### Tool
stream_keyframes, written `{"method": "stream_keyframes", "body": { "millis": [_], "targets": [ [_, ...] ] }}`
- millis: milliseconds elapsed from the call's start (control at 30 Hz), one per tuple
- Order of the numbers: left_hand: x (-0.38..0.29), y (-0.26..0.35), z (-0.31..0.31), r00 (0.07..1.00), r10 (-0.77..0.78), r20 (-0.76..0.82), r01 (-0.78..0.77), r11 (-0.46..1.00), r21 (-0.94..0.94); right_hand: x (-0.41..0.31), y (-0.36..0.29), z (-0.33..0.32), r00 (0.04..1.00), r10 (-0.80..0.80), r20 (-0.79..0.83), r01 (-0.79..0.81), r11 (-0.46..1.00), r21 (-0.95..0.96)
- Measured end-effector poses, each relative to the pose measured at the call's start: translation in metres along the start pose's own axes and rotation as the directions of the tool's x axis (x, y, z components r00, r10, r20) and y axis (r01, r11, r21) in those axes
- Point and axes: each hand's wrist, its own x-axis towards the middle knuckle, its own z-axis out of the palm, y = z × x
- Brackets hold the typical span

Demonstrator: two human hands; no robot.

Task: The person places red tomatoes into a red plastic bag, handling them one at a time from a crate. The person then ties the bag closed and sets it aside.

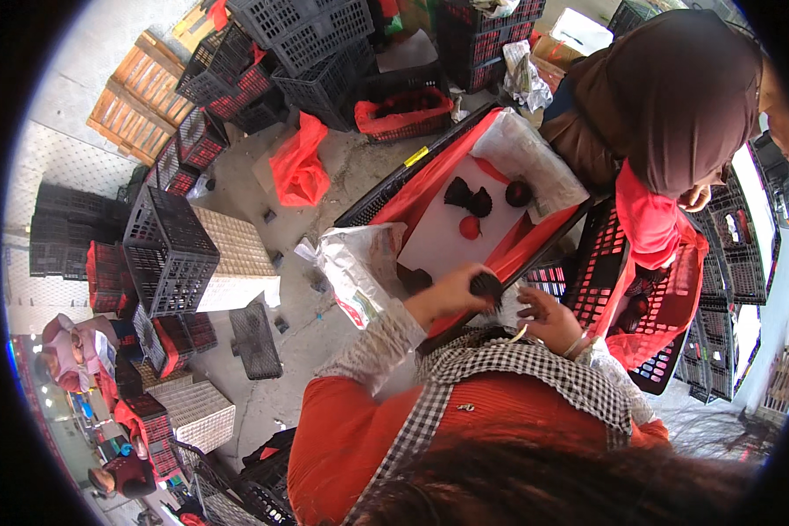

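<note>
Held in my left hand point(457, 294) is a dark, pleated round thing point(486, 289), blurred, over the near end of a black plastic crate point(434, 158). Just to its right, my right hand point(555, 323) has its fingers apart and shows nothing in its grasp. Inside the crate, red plastic film point(411, 191) lines the sides and a pale sheet point(427, 230) covers the middle. On that sheet lie a red round fruit point(470, 227) and dark pleated wrappers point(478, 201). A dark round piece point(518, 193) lies near the far right corner. Printed plastic film point(361, 269) drapes over the left end.
Right of me, another black crate point(654, 329) holds red film and dark round pieces. A person in a brown head covering point(684, 85) leans close beyond it. Stacked black crates point(322, 59) stand at the back. Crumpled red film point(300, 164) and a crate point(256, 340) lie on the floor.
</note>
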Motion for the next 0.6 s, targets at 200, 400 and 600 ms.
{"method": "stream_keyframes", "body": {
  "millis": [200,400,600],
  "targets": [
    [0.062,-0.156,-0.085,0.722,0.211,-0.659,0.123,0.898,0.423,-0.022,0.023,-0.037,0.877,0.126,-0.463,-0.112,0.992,0.059],
    [0.074,-0.25,-0.053,0.65,0.18,-0.738,0.51,0.618,0.599,-0.073,0.031,-0.054,0.814,0.082,-0.575,-0.049,0.996,0.074],
    [0.067,-0.273,-0.063,0.875,-0.328,-0.355,0.434,0.856,0.28,-0.114,0.021,-0.071,0.762,0.036,-0.647,-0.155,0.98,-0.128]
  ]
}}
